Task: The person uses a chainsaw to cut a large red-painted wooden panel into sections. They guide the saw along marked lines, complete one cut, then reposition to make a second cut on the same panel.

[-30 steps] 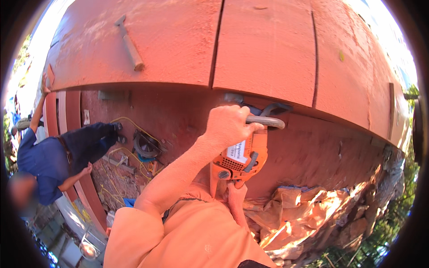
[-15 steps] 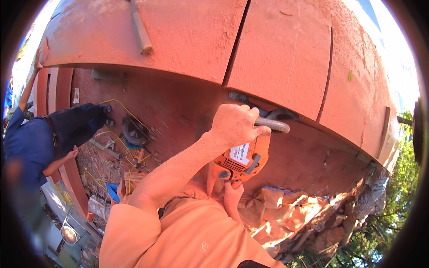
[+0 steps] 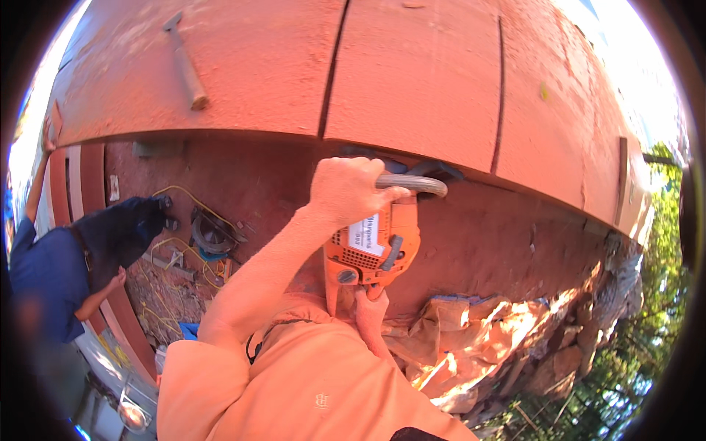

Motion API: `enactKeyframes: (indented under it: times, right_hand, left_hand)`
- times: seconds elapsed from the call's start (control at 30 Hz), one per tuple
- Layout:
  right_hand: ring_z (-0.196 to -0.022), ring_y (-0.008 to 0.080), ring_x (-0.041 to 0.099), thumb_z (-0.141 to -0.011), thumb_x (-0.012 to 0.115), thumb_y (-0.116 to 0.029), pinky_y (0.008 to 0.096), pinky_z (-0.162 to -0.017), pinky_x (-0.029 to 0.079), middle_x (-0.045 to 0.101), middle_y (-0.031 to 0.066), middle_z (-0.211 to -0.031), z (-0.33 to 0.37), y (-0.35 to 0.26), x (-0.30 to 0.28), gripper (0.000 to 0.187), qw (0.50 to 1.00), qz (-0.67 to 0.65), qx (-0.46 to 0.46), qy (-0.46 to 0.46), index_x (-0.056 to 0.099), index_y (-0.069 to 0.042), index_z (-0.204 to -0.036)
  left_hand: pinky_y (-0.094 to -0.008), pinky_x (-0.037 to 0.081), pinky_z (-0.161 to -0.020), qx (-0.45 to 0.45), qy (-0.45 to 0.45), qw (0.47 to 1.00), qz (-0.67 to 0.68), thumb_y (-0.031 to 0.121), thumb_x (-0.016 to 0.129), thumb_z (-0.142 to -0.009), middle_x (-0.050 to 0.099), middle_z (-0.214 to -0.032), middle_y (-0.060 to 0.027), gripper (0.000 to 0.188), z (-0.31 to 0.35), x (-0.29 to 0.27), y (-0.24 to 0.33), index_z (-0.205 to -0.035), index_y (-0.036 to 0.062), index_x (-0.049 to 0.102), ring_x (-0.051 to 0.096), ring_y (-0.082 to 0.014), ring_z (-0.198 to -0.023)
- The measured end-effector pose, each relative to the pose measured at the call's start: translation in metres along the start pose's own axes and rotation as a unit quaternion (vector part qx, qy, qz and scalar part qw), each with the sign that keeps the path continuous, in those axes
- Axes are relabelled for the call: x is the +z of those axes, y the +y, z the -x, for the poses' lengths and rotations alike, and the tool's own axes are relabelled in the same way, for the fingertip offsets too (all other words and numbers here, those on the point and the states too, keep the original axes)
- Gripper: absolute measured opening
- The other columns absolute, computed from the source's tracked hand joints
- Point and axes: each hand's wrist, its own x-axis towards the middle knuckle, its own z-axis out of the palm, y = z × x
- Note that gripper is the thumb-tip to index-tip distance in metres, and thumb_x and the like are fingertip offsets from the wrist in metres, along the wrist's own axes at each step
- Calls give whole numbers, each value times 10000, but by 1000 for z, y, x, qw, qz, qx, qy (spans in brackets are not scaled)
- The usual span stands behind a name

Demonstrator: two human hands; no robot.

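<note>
An orange chainsaw [image 3: 375, 242] hangs before my body, close to the near edge of a large wood slab [image 3: 412, 88] coated in reddish sawdust. My left hand [image 3: 349, 189] is closed round its curved front handle. Lower down, my right hand [image 3: 370, 309] grips the rear handle, partly hidden by the saw body. The saw's front end reaches the slab's lower edge; the guide bar cannot be made out. Two dark straight cuts run across the slab, one left of the saw and one right. A hammer [image 3: 187, 66] lies on top of the slab.
On the left a person in blue [image 3: 55, 272] leans a hand on the slab's end. A circular saw [image 3: 212, 231] and yellow cords lie on the littered ground. Reddish planks [image 3: 92, 173] stand near that person. A crumpled tarp [image 3: 478, 338] and rocks [image 3: 559, 367] are at lower right.
The view has shifted, so the slab, hammer and person sit further left in it. Both hands keep hold of the chainsaw, which stays at about the same place along the slab edge.
</note>
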Motion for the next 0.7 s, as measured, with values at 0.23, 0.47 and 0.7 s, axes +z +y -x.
enactKeyframes:
  times: [0.23, 0.47, 0.7]
  right_hand:
    - [-958, 169, 670, -872, 749, -115, 357, -806, 534, 737, 105, -1030, 22, 24, 0, 306, 1000, 0, -15, 11, 668, 35, -1126]
    - [-962, 167, 700, -833, 808, -118, 335, -821, 553, 748, 93, -1062, 41, 21, -33, 370, 996, 70, 37, 30, 694, -4, -1166]
    - [-557, 107, 596, -854, 810, -131, 300, -503, 496, 648, 53, -747, 31, 48, -69, 344, 989, -137, 23, -47, 628, 10, -1109]
  left_hand:
    - [-380, 532, -555, 68, -13, 997, 34, 578, 843, -713, 626, -605, -101, 468, 0, 28, 27, -733, 119, 750, 666, -250, -576]
    - [-408, 510, -538, 142, 12, 990, 9, 577, 828, -754, 626, -609, -120, 527, 21, 59, 73, -647, 86, 666, 648, -321, -559]
    - [-365, 451, -460, 157, 42, 987, 7, 564, 839, -791, 563, -493, -95, 558, 22, 75, 67, -621, 60, 670, 581, -188, -437]
